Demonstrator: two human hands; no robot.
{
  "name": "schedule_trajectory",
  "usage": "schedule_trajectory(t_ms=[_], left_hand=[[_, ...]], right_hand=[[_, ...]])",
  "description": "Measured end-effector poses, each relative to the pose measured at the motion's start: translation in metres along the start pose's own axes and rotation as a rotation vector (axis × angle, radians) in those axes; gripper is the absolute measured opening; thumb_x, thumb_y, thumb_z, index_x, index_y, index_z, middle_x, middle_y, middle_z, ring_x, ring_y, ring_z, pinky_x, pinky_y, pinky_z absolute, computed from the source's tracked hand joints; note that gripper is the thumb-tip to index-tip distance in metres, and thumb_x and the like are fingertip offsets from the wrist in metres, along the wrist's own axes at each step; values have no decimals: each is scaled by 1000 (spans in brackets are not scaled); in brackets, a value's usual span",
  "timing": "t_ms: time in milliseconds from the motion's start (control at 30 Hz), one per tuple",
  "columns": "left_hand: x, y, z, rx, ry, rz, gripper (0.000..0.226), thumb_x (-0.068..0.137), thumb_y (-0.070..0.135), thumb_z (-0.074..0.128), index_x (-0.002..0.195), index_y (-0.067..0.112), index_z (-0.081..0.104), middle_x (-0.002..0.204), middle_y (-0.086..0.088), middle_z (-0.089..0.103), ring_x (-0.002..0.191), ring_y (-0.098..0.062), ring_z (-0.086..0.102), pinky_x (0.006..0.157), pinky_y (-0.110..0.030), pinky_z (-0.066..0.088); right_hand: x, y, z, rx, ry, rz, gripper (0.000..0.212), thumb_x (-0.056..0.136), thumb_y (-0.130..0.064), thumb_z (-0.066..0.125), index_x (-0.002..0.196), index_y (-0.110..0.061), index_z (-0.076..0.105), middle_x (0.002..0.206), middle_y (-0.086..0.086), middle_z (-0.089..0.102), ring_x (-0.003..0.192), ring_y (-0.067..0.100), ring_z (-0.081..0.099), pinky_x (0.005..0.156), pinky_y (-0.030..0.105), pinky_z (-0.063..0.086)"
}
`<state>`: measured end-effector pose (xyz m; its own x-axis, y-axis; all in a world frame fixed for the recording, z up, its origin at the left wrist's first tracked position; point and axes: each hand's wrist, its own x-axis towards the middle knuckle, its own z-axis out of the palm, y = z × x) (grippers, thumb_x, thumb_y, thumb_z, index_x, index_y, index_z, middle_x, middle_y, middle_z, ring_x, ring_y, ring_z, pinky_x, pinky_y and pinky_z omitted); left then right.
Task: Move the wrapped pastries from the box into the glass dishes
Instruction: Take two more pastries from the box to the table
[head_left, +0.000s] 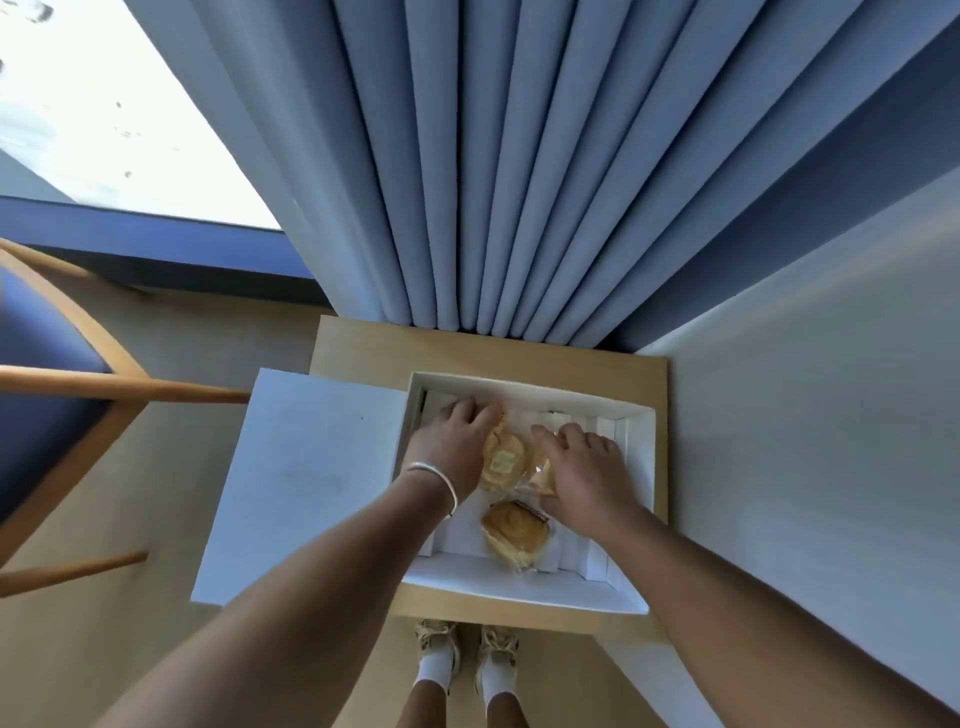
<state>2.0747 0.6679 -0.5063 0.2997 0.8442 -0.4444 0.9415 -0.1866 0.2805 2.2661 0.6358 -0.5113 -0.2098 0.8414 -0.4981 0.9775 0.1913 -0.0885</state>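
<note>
Blue curtains (519, 171) are hanging behind a small wooden table (363, 348) carrying the open white box (524, 389). Inside the box, the left hand (457, 447) and right hand (582, 467) are each closing fingers around a wrapped pastry (501, 460); another (517, 532) is lying nearer. No glass dishes are showing, so the moving seems barely begun.

right hand (584, 470) hides most of one pastry (543, 475) | chair (57, 395) cut off at left edge
</note>
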Motion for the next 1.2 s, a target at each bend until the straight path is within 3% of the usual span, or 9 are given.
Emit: schedule_trajectory(t_ms=[167, 300, 433, 600, 733, 833, 933, 1200], left_hand=[[-45, 6, -50, -93, 66, 13, 66, 90, 15, 51, 145, 36, 21, 145, 1, 34, 129, -24, 38, 87, -38, 50], [-94, -5, -106, -196, 223, -59, 65, 90, 19, 51, 143, 39, 20, 146, 6, 32, 125, -20, 41, 84, -36, 53], [-154, -38, -161, -265, 410, -164, 62, 89, 23, 49, 143, 41, 24, 147, 12, 31, 123, -16, 43, 82, -32, 51], [-243, -94, -197, -273, 628, -351, 59, 88, 24, 49, 141, 41, 29, 142, 15, 35, 127, -12, 40, 93, -31, 48], [-338, -138, -189, -240, 701, -609, 61, 87, 27, 53, 141, 41, 28, 148, 13, 31, 135, -10, 30, 101, -27, 41], [-423, -159, -165, -224, 707, -865, 64, 86, 29, 50, 143, 43, 24, 152, 14, 23, 138, -9, 25, 95, -29, 44], [-509, -163, -132, -238, 712, -1073, 64, 86, 31, 48, 143, 43, 22, 151, 14, 23, 135, -10, 28, 86, -33, 50], [-670, -144, -44, -296, 743, -1473, 66, 86, 28, 49, 143, 46, 21, 152, 12, 27, 131, -14, 35, 92, -32, 46]], right_hand=[[-34, -20, -54, 18, 38, 21, 88, 74, -65, 66, 144, -32, 24, 131, 2, 44, 113, 26, 50, 95, 40, 38], [-61, -41, -114, 24, 62, -7, 93, 71, -66, 60, 148, -32, 21, 136, -2, 39, 118, 22, 45, 99, 36, 36], [-66, -78, -182, 1, 132, -121, 94, 75, -67, 57, 151, -32, 15, 140, -3, 33, 125, 20, 39, 100, 33, 36], [-61, -166, -247, -78, 268, -331, 88, 75, -65, 53, 149, -34, 19, 140, -7, 35, 126, 18, 42, 100, 34, 36], [-63, -264, -260, -99, 281, -574, 87, 74, -63, 57, 148, -36, 20, 138, -7, 39, 120, 20, 46, 97, 34, 38], [-82, -347, -254, -157, 285, -790, 85, 73, -63, 57, 146, -35, 22, 129, -6, 43, 112, 20, 49, 92, 33, 41], [-117, -425, -234, -207, 285, -1008, 85, 73, -60, 56, 145, -33, 22, 131, -4, 44, 111, 22, 50, 93, 33, 43], [-241, -572, -167, -342, 233, -1453, 81, 77, -55, 60, 143, -32, 21, 134, -1, 41, 118, 24, 45, 98, 34, 40]])
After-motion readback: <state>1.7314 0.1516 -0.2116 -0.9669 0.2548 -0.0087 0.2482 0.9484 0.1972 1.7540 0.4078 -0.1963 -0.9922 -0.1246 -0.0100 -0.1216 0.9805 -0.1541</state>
